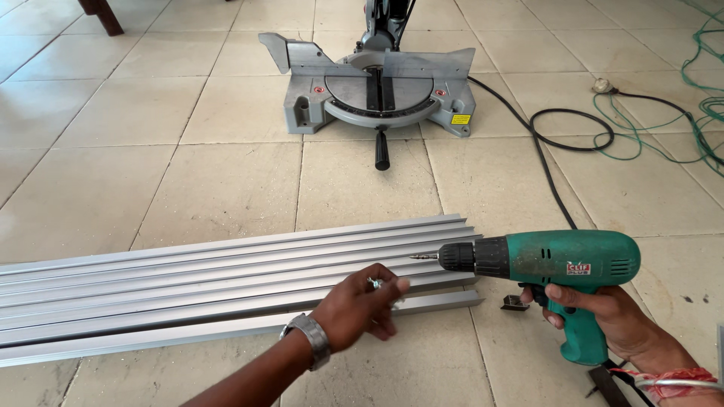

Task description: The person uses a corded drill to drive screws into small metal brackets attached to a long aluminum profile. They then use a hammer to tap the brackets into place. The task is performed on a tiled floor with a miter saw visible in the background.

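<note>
My right hand [603, 313] grips the handle of a green electric drill [562, 260], held level with its bit pointing left over the end of a long grey aluminium track profile [226, 283] lying on the tiled floor. My left hand [358, 309], with a metal watch on the wrist, hovers over the profile's right end and pinches a small silver screw [375, 283] between its fingertips, just left of and below the drill bit.
A grey mitre saw [377, 83] stands on the floor at the top centre. Its black cable [554, 143] loops across the tiles on the right, beside green wire [679, 124]. A small dark metal piece [514, 303] lies under the drill.
</note>
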Tool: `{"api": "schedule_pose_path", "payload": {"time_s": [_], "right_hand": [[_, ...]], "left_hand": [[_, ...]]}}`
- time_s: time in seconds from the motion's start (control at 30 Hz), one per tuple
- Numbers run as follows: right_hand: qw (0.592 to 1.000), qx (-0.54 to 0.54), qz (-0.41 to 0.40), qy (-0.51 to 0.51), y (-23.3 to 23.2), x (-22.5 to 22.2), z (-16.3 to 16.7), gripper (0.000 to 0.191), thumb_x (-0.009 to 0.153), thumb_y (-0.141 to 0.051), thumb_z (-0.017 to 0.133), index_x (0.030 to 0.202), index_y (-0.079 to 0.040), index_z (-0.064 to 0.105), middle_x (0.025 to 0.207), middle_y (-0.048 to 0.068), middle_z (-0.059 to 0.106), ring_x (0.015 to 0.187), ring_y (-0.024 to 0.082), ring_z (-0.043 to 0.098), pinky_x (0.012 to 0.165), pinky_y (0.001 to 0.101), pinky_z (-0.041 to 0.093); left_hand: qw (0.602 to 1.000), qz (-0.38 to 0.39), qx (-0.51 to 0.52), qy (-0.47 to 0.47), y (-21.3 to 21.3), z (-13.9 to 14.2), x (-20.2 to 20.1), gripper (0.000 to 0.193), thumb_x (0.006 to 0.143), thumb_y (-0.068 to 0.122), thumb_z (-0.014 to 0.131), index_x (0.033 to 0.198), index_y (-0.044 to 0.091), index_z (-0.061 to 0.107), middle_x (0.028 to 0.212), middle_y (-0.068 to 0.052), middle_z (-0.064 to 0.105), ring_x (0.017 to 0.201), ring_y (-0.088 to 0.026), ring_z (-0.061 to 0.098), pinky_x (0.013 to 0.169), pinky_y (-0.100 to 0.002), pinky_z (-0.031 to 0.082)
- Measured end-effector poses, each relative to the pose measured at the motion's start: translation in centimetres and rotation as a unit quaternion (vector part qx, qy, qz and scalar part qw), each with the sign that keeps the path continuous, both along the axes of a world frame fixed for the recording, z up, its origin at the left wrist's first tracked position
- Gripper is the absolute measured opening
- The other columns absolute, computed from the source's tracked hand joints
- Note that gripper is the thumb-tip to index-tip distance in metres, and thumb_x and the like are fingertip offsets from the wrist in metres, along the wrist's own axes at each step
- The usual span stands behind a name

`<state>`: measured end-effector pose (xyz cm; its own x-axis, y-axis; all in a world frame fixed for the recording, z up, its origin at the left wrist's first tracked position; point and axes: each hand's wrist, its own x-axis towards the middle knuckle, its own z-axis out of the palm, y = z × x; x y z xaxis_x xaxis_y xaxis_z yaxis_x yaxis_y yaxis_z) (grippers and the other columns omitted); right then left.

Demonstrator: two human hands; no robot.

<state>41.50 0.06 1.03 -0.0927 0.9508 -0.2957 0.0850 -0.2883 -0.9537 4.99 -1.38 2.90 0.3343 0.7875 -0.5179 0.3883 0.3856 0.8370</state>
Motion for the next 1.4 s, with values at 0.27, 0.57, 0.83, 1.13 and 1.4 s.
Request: {"api": "schedule_pose_path", "payload": {"time_s": [0.27, 0.57, 0.83, 1.13, 1.4], "right_hand": [[1.000, -0.003, 0.013, 0.002, -0.4, -0.5, 0.5, 0.051, 0.070, -0.022, 0.079, 0.114, 0.003, 0.071, 0.081, 0.018, 0.076, 0.054, 0.018, 0.056, 0.044, 0.0321, 0.048], [1.000, -0.001, 0.008, -0.009, -0.4, -0.3, 0.4, 0.051, 0.069, -0.024, 0.079, 0.112, 0.004, 0.072, 0.081, 0.019, 0.077, 0.054, 0.019, 0.057, 0.045, 0.0327, 0.049], [1.000, -0.005, 0.012, -0.007, -0.1, -0.4, 0.3, 0.049, 0.073, -0.020, 0.077, 0.114, 0.004, 0.071, 0.082, 0.019, 0.077, 0.055, 0.019, 0.056, 0.045, 0.0339, 0.048], [1.000, -0.003, 0.010, -0.021, -0.3, -0.3, 0.3, 0.050, 0.071, -0.021, 0.077, 0.114, 0.004, 0.071, 0.082, 0.020, 0.077, 0.054, 0.020, 0.057, 0.044, 0.0343, 0.049], [1.000, -0.009, 0.014, -0.025, -0.3, -0.1, 0.3, 0.049, 0.073, -0.025, 0.079, 0.112, 0.005, 0.072, 0.081, 0.020, 0.077, 0.053, 0.020, 0.057, 0.043, 0.0346, 0.048]], "left_hand": [[0.919, -0.162, 0.252, 0.256, -0.1, 0.6, -1.4, 0.032, 0.096, 0.028, 0.059, 0.119, 0.008, 0.048, 0.101, -0.019, 0.068, 0.085, -0.031, 0.068, 0.078, -0.047, 0.057], [0.911, -0.154, 0.279, 0.263, 0.1, -0.1, -0.9, 0.030, 0.087, 0.010, 0.067, 0.117, 0.013, 0.063, 0.112, -0.011, 0.068, 0.089, -0.024, 0.071, 0.077, -0.039, 0.061], [0.908, -0.113, 0.329, 0.231, -0.2, -1.1, -0.7, 0.023, 0.087, 0.012, 0.072, 0.110, 0.014, 0.072, 0.097, -0.010, 0.078, 0.080, -0.025, 0.075, 0.072, -0.040, 0.061], [0.909, -0.093, 0.314, 0.257, -0.4, -2.5, -0.5, 0.032, 0.089, 0.018, 0.073, 0.120, 0.013, 0.067, 0.094, -0.012, 0.077, 0.074, -0.024, 0.077, 0.067, -0.038, 0.062], [0.896, -0.113, 0.314, 0.293, -0.1, -3.0, -0.2, 0.026, 0.090, 0.018, 0.072, 0.115, 0.012, 0.070, 0.089, -0.012, 0.078, 0.073, -0.021, 0.076, 0.066, -0.036, 0.063]]}}
